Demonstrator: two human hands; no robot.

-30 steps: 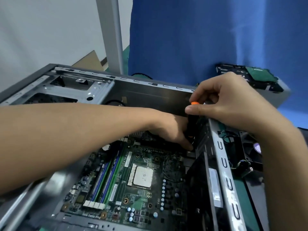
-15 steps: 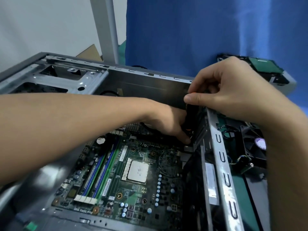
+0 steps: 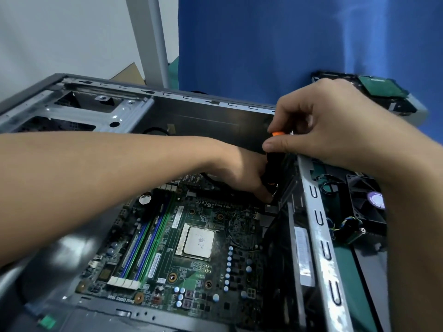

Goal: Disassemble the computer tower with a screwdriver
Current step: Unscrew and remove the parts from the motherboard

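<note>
The computer tower lies open with its side off. Its motherboard is still inside, below the left hand. The right hand pinches the top of the screwdriver, and the left hand holds its low end.

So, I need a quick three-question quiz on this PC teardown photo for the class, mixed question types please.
1. True or false: the right hand grips the screwdriver at its top.
2. Which hand holds its lower end? A. left hand B. right hand
3. Fill in: the screwdriver's cap is coloured ____.
Key: 1 true; 2 A; 3 orange.
</note>
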